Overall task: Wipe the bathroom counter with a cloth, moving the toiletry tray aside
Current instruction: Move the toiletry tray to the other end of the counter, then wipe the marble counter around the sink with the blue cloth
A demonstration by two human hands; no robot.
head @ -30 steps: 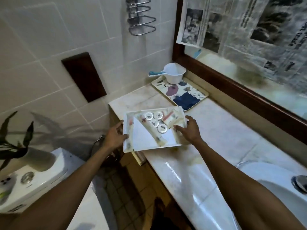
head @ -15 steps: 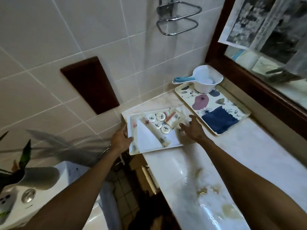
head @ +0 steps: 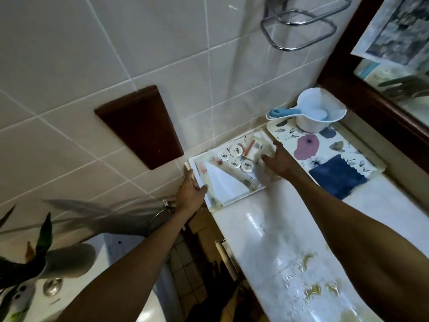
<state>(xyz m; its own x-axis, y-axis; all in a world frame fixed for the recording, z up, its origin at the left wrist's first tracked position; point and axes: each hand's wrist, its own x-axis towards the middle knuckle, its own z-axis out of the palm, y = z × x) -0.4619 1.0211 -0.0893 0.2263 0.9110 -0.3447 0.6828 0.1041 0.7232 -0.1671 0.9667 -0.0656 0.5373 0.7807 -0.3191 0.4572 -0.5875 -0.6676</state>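
The white toiletry tray (head: 234, 198) rests at the far left end of the marble counter (head: 276, 228), against the tiled wall. It carries several small round containers, a tube, a pink stick and a white folded sheet. My left hand (head: 190, 194) grips its left edge. My right hand (head: 279, 160) holds its right edge, fingers curled over the rim. A dark blue cloth (head: 337, 178) lies on a floral tray (head: 299, 135) just right of it. Yellow-brown stains (head: 311, 291) mark the wet counter near me.
A white scoop with a blue handle (head: 311, 113) stands on the floral tray's far end. A dark wooden mirror frame (head: 362, 98) runs along the right. A chrome rack (head: 299, 31) hangs on the wall. Below left are a toilet tank (head: 69, 289) and a plant (head: 27, 259).
Both hands carried the toiletry tray away from me to the counter's far left corner by the wall. The view swung left, so the sink dropped out of sight.
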